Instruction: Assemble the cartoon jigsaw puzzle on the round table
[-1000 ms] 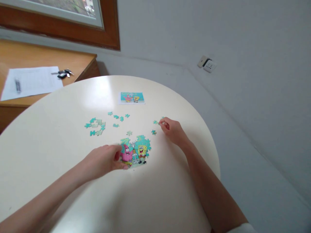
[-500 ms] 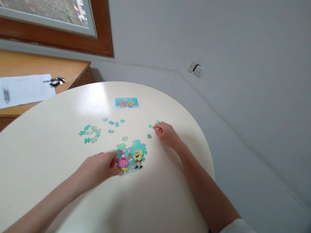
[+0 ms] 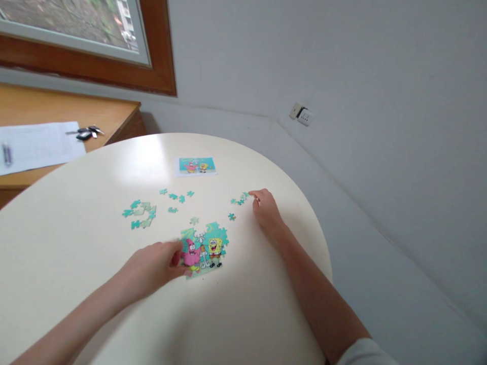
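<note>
Well in from the right edge of the desk (image 3: 247, 314), one puzzle (image 3: 205, 248) lies partly joined, top gapped; the left hand (image 3: 160, 258) touches it, grip spread. Seven loose pieces (image 3: 232, 217) and two clusters (image 3: 139, 212), too crowded to count, are unjoined. The right hand (image 3: 265, 209) is beside one cluster, grip unclear. One card (image 3: 197, 166) lies toward the far edge.
</note>
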Motion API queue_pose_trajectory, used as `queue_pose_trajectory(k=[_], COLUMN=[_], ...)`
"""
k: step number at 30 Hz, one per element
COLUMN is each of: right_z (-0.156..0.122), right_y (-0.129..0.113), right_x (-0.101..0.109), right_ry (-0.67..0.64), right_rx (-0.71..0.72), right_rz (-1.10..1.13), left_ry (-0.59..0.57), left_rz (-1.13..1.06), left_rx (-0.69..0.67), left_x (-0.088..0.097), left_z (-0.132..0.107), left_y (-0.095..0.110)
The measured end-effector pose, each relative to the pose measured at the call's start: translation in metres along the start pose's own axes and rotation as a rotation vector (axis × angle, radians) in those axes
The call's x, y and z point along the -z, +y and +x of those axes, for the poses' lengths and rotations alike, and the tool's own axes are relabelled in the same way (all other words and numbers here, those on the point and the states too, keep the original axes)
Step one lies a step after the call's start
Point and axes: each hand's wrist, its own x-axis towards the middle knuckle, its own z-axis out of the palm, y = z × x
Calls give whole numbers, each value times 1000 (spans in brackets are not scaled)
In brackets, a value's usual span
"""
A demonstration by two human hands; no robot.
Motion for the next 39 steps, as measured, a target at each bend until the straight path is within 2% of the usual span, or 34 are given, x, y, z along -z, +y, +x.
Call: queue_pose_trajectory(k=[9, 15, 18, 21, 26, 32, 39], right_z=[-4, -6, -6, -6, -7, -7, -6], right_y=[-10, -6, -3, -2, -4, -3, -2], right_x=[0, -5, -10, -12, -12, -14, -15], right_ry=[-130, -50, -3, -18, -41, -16, -26], right_rx=[-98, -50, -4, 9, -8, 5, -11], right_rz=[-153, -136, -113, -120, -124, -99, -107], left_ry=[29, 78, 244, 435, 691, 864, 946], left_rz=[-47, -103, -182, -258, -313, -331, -332], left_rx=[-19, -22, -4, 25, 93, 251, 288], left_x=[2, 4, 8, 16, 31, 42, 42], left_z=[1, -1, -1, 0, 7, 18, 25], left_y=[1, 4, 3, -3, -32, -68, -86])
